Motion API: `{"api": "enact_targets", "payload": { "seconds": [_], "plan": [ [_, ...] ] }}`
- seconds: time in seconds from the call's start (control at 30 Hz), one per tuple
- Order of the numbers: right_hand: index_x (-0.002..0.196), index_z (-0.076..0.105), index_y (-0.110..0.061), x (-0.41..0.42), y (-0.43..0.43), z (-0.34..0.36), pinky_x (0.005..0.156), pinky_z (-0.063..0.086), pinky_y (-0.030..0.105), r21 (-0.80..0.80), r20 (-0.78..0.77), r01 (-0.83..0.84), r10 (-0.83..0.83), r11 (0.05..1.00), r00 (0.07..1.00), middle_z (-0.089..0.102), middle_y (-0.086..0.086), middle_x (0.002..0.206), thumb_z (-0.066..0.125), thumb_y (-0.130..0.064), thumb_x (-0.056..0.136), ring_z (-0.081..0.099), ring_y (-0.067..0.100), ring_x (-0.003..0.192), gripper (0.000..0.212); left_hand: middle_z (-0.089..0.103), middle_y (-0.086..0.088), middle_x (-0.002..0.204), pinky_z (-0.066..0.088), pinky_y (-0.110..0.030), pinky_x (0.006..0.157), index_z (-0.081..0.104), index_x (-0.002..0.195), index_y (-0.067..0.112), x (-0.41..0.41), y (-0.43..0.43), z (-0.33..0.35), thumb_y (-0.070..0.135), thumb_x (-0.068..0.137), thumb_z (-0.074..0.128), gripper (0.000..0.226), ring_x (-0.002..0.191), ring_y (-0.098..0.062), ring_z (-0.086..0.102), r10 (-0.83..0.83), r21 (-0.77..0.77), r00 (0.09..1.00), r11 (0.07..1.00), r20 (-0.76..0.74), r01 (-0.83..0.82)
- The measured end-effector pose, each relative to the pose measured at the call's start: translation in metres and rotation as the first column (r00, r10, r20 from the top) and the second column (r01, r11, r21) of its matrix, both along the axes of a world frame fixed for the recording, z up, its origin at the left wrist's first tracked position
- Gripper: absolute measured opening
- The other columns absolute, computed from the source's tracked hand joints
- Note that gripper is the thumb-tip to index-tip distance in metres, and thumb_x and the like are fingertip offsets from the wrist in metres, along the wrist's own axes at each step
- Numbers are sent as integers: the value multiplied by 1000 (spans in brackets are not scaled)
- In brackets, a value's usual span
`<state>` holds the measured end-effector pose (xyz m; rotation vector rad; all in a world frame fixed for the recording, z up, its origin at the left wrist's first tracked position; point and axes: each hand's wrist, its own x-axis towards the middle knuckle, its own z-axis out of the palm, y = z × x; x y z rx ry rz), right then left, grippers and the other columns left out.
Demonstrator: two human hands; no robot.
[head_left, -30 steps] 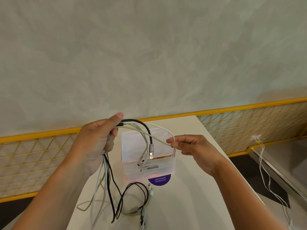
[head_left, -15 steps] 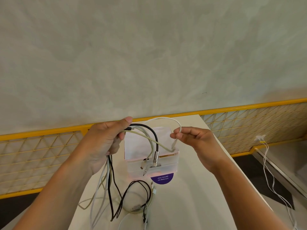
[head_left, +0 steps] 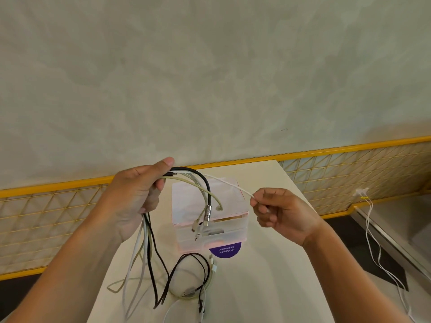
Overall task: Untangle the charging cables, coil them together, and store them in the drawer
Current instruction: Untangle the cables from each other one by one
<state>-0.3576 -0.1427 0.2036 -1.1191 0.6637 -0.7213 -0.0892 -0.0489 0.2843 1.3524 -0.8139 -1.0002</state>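
On the head view, my left hand (head_left: pixel 137 197) is wrapped around the bundle of charging cables (head_left: pixel 191 177), thumb pressed over the top. Their short plug ends arc out above the small drawer unit (head_left: pixel 233 236), while the long tails hang down and pool on the white table (head_left: pixel 268 287). My right hand (head_left: pixel 279 210) pinches one white cable (head_left: pixel 229 185) between thumb and forefinger, drawn taut from the bundle out to the right. The risk I see is pulling that strand too hard: if it is looped around the black cable (head_left: pixel 209 192) inside my fist, which I cannot tell, the pull would tighten a knot instead of freeing it. The tails on the table cross one another near the purple sticker (head_left: pixel 225 250), so lifting could drag them into a fresh snarl or knock the light-looking drawer unit. I cannot tell whether a drawer is open; with both hands occupied, opening one may cost me my hold on the bundle
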Motion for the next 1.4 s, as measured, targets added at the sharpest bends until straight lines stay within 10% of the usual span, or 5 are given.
{"api": "enact_targets", "payload": {
  "seconds": [0.7, 0.9, 1.07, 1.2, 1.4],
  "plan": [
    [72, 72, -6, 42, 7, -11, 62, 49, 23, -516, -523, 180, -475, 837, 708, 71, 1, 69, 74, -22, 90, 60, 7, 60, 25, 23, -9, 62, 10, -22, 45, 49, 49, 13, -14, -3, -6, 46, 62, 76, 45, 39, -13, 12, 15, -58, 999, 998, 35, -13],
    [80, 76, -11, 35, 8, -15, 66, 50, 19, -434, -603, 12, -301, 901, 738, 68, -13, 60, 68, -21, 94, 63, 2, 59, 19, 25, -29, 72, 12, -22, 46, 51, 49, 14, -13, -3, -6, 42, 73, 76, 45, 45, -16, 11, 2, -41, 995, 999, 104, 2],
    [105, 76, -27, 35, 14, 9, 86, 52, 17, -425, -523, -22, -226, 905, 822, 74, -17, 104, 57, -6, 98, 68, 1, 98, 29, 25, -23, 66, 16, -21, 44, 53, 50, 14, -8, -1, -5, 54, 71, 74, 50, 52, -21, 11, -98, 14, 965, 995, 242, 97],
    [122, 68, -25, 43, 24, 38, 98, 50, 23, -516, -280, 26, -197, 856, 940, 73, -9, 118, 55, 8, 93, 65, 3, 113, 46, 29, 2, 48, 23, -28, 51, 58, 54, 17, -17, 2, -4, 73, 76, 54, 61, 45, -14, 24, -236, 146, 880, 970, 412, 192],
    [133, 64, -25, 69, 45, 58, 101, 48, 18, -725, -354, -173, -145, 667, 924, 71, -12, 122, 72, -19, 93, 64, -1, 114, 41, 34, 10, 48, 26, -31, 57, 54, 48, 24, -29, -2, -6, 81, 82, 27, 72, 46, -11, 29, -320, 234, 843, 943, 433, 238]
  ]
}}
